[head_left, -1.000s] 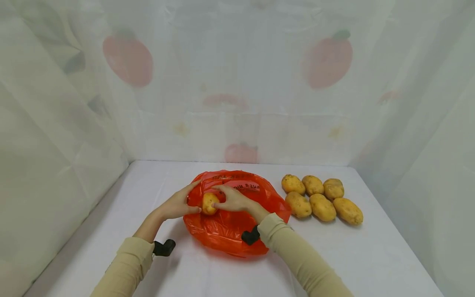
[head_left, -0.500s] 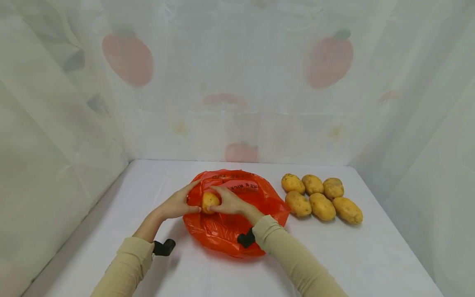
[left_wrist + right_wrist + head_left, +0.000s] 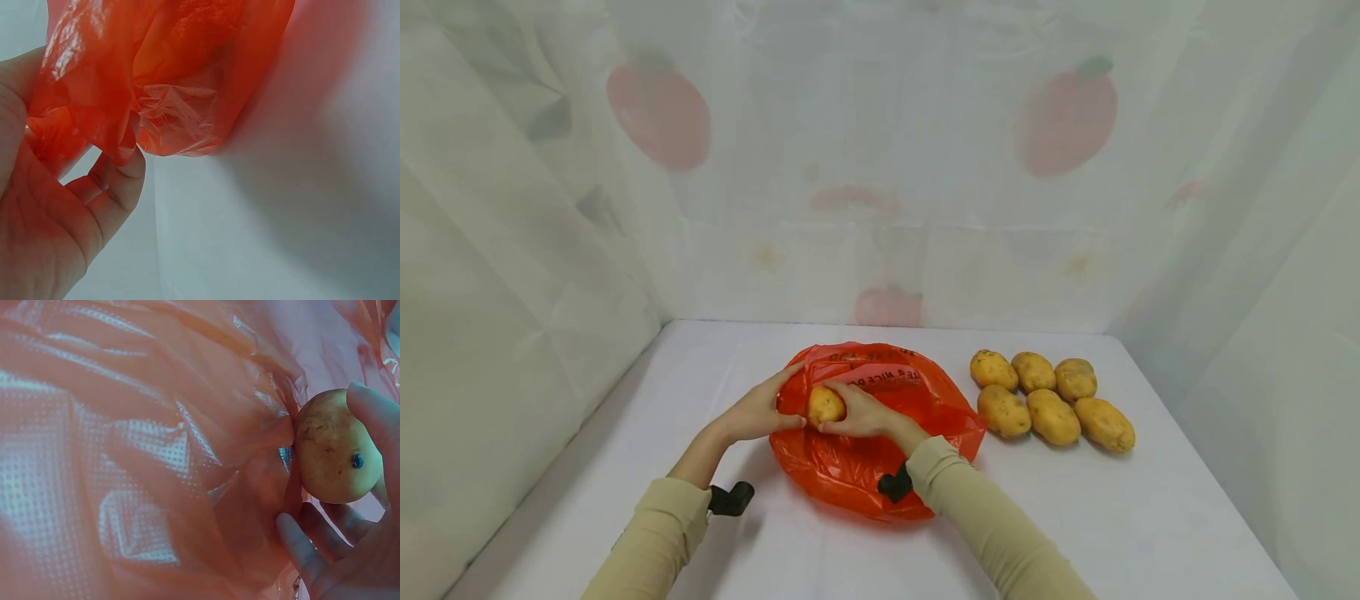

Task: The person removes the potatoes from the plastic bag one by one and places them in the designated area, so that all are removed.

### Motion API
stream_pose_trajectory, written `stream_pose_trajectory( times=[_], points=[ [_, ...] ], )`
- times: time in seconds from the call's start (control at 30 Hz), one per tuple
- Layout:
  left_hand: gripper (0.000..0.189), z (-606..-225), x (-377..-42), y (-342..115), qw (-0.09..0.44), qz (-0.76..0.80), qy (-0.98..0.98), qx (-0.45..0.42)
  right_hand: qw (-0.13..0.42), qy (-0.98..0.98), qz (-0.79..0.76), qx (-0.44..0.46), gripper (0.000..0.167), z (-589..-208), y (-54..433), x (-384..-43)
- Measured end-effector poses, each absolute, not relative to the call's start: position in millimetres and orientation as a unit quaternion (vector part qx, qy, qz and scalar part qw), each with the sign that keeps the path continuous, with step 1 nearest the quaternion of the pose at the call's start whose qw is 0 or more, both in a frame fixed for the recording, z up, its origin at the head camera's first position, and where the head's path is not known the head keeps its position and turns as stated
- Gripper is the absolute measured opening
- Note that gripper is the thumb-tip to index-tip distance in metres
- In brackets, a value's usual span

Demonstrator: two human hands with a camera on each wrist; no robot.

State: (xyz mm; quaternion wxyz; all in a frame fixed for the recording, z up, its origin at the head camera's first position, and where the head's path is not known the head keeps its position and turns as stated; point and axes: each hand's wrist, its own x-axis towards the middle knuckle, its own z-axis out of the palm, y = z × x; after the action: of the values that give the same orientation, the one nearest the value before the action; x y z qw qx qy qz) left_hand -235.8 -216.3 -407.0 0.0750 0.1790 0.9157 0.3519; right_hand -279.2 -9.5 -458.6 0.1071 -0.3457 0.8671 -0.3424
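A red plastic bag (image 3: 880, 467) lies opened out on the table, dark print showing on its inner far side. At its left edge my left hand (image 3: 758, 415) grips the rim; in the left wrist view the fingers (image 3: 122, 184) curl round the film (image 3: 94, 94). My right hand (image 3: 868, 414) reaches into the bag's mouth and holds a yellow potato (image 3: 825, 407) close to the left hand. In the right wrist view the potato (image 3: 334, 450) shows a dark spot and touches the red film, with thumb and fingers around it. The bag's bottom is hidden.
To the right of the bag, several potatoes (image 3: 1052, 417) lie in two rows on the white table (image 3: 1150, 533). Pale printed curtains stand behind the table and along both sides. A black wrist camera (image 3: 732, 498) is strapped at my left wrist.
My right hand has shifted slightly left and its grip on the potato has turned a little, with the forearm drawn in left. The left hand stays on the bag's rim.
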Motion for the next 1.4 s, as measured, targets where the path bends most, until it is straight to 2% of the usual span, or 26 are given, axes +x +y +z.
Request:
stream_pose_trajectory(
  times=[0.57, 0.93, 1.4],
  points=[
    [0.086, -406, -236, -216, 0.077, 0.354, 0.915, 0.178, 0.107, 0.868, -0.352, -0.335, 0.068, -461, -8, -281],
    [0.086, -406, -235, -216, 0.079, 0.346, 0.920, 0.168, 0.100, 0.864, -0.341, -0.357, 0.060, -447, 3, -278],
    [0.086, -407, -235, -217, 0.088, 0.353, 0.918, 0.157, 0.093, 0.851, -0.337, -0.392, 0.060, -432, 15, -266]
  ],
)
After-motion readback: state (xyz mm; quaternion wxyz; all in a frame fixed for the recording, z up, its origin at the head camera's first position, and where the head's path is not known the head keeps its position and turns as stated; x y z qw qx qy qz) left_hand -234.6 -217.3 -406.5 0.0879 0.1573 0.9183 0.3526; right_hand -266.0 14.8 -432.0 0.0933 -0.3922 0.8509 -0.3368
